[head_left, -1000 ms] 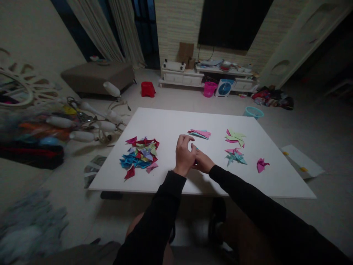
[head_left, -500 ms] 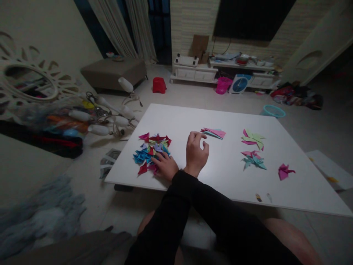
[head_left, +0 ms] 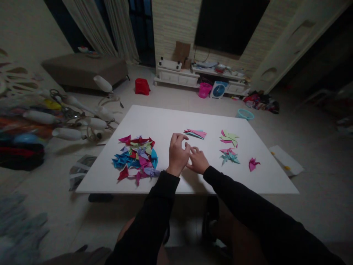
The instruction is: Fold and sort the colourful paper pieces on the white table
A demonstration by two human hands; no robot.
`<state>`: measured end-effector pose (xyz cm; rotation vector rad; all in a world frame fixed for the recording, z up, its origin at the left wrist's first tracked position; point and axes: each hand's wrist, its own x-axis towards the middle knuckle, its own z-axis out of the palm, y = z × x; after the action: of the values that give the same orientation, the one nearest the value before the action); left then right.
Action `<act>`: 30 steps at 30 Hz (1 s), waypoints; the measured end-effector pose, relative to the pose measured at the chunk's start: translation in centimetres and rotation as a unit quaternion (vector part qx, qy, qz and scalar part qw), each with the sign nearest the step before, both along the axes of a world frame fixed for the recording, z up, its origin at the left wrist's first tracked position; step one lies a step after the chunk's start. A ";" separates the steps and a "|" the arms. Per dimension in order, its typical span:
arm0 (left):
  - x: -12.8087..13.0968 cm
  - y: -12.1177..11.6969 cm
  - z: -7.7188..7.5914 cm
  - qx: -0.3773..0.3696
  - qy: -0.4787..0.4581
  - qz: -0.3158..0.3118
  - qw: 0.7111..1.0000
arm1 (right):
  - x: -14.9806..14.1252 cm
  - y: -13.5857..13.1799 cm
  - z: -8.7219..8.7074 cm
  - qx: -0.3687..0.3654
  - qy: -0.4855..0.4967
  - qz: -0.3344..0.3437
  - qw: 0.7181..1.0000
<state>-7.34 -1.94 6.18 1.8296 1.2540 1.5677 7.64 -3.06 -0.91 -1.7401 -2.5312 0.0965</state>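
Above the middle of the white table, my left hand (head_left: pixel 178 154) is raised with its fingers bent and its thumb apart from them. My right hand (head_left: pixel 199 161) is close beside it, fingertips near the left thumb, its thumb and fingers apart. Nothing shows in either hand. Left of them lies a loose pile of folded paper cranes (head_left: pixel 140 154) in blue, red, pink, lavender and green. Behind my hands is a fanned stack of flat folded paper pieces (head_left: pixel 196 133), pink and teal.
On the right of the table (head_left: pixel 165 121) are green and pink cranes (head_left: pixel 229 138), teal and pink cranes (head_left: pixel 230 157) and a lone magenta crane (head_left: pixel 253 164). A lamp with white shades (head_left: pixel 91 123) stands left. Beyond are a red stool (head_left: pixel 142 86) and a pink bin (head_left: pixel 204 90).
My right hand has left the crane pile and come back right, beside my left hand; the forearms no longer cross. The whole view has shifted, so the table appears further left.
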 end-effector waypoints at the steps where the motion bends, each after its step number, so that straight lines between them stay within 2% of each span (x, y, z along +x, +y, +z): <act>1: 0.0 -0.1 0.0 0.000 0.002 -0.003 1.000 | 3.1 0.0 0.3 0.014 -0.014 -0.038 0.999; 4: 0.2 -0.2 0.0 -0.001 0.004 -0.007 1.000 | 13.1 0.6 0.8 0.007 -0.052 -0.154 0.987; 6: 0.4 -0.2 0.0 -0.006 0.006 -0.010 1.000 | 19.1 1.2 0.5 -0.028 -0.065 -0.257 0.964; 8: 0.7 -0.1 -0.1 -0.014 0.009 -0.014 1.000 | 23.4 1.8 -0.2 -0.074 -0.055 -0.319 0.943; 10: 1.0 0.0 -0.2 -0.022 0.013 -0.020 0.999 | 25.9 2.2 -1.2 -0.116 -0.039 -0.346 0.930; 12: 1.3 0.1 -0.4 -0.027 0.016 -0.026 0.999 | 26.8 2.5 -2.3 -0.153 -0.025 -0.350 0.924; 16: 1.7 0.4 -0.8 -0.033 0.019 -0.032 0.999 | 26.6 3.2 -4.0 -0.194 -0.024 -0.324 0.926; 22: 1.7 0.4 -1.0 -0.032 0.015 -0.039 0.999 | 26.0 4.0 -5.3 -0.107 -0.002 -0.264 0.959; 26: 1.3 0.2 -0.9 -0.028 0.015 -0.041 0.999 | 24.4 3.8 -5.1 -0.096 0.003 -0.244 0.965; 30: 0.6 0.0 -0.4 -0.016 0.006 -0.033 0.999 | 21.2 4.1 -3.1 -0.079 0.037 -0.209 0.974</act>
<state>-6.71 -1.93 5.73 1.8436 1.2041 1.4959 28.80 1.06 -3.99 -2.2403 -2.1006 0.3373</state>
